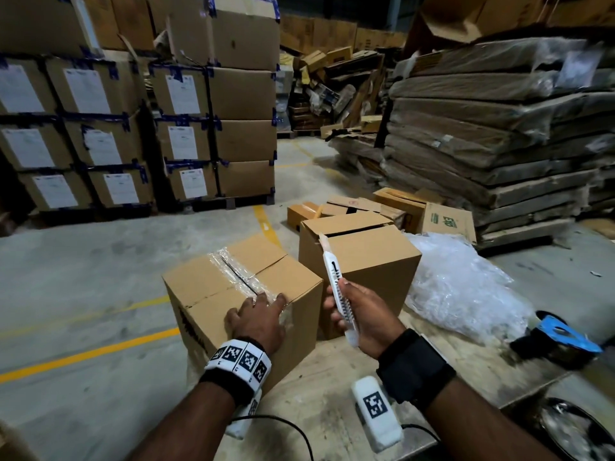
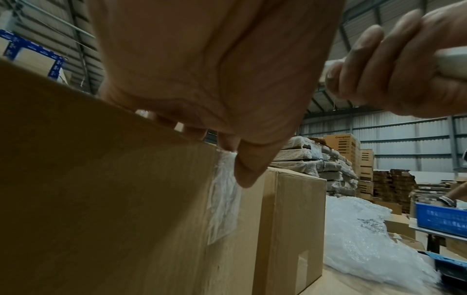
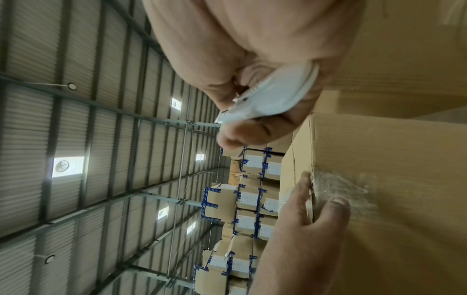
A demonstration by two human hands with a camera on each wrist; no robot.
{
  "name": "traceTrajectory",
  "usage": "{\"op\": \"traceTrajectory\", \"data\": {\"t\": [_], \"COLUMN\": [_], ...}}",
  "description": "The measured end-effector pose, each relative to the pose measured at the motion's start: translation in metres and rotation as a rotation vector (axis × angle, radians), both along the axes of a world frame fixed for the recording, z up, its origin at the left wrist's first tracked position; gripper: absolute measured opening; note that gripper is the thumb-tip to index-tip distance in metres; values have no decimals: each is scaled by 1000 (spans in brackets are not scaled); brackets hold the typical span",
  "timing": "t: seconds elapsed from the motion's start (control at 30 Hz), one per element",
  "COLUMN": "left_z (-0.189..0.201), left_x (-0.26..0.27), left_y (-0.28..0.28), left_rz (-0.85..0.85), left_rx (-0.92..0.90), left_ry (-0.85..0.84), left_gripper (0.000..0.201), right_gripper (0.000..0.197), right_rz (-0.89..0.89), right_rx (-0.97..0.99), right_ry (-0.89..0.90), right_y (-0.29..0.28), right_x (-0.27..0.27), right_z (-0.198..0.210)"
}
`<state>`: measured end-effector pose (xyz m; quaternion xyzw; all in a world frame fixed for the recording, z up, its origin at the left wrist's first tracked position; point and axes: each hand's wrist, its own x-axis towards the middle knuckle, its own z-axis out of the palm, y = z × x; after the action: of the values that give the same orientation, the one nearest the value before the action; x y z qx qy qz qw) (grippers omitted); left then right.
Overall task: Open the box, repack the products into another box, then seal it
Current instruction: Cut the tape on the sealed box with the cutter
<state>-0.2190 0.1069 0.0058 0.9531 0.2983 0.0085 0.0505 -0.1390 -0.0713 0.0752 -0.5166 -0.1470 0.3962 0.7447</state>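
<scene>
A cardboard box (image 1: 239,294) sealed with clear tape (image 1: 229,264) stands on the wooden table (image 1: 332,394), and a dark slit runs along its top seam. My left hand (image 1: 259,314) rests on its near top edge with the fingers lying flat. In the left wrist view the thumb (image 2: 246,175) presses the tape end on the box's side (image 2: 101,179). My right hand (image 1: 352,314) grips a white utility knife (image 1: 336,287) upright, just right of the box and clear of it. A second box (image 1: 359,247) with loose top flaps stands right behind the knife.
Bubble wrap (image 1: 459,287) lies at the table's right, and a blue tape dispenser (image 1: 559,334) sits beyond it. Small boxes (image 1: 366,207) lie on the floor behind. Labelled cartons (image 1: 100,128) are stacked at the left, wrapped flat cardboard (image 1: 499,128) at the right.
</scene>
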Motion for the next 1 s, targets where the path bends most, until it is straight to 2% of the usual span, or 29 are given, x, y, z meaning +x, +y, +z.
{"op": "traceTrajectory", "data": {"t": [0.37,0.53,0.63,0.7,0.8,0.87,1.0], "left_z": [2,0,-2,-2,-5,-5,3], "left_x": [-1,1,7,14,26,38,75], "left_y": [0,0,-4,-14,-32,-42,-65], "left_rz": [-6,11,51,113,159,124,35], "left_rx": [7,17,13,24,81,111,103], "left_ry": [24,12,-26,-40,-13,0,0], "left_gripper": [60,60,55,53,71,80,74], "right_gripper": [24,31,45,46,37,30,28], "right_rz": [93,103,97,68,50,22,-3], "right_rx": [120,110,111,87,10,-102,-214], "right_ry": [13,-14,-27,-28,-24,-89,-228], "right_y": [-4,-27,-49,-65,-86,-98,-121], "right_x": [6,16,22,28,42,54,80], "right_z": [-9,-25,-37,-46,-58,-64,-75]}}
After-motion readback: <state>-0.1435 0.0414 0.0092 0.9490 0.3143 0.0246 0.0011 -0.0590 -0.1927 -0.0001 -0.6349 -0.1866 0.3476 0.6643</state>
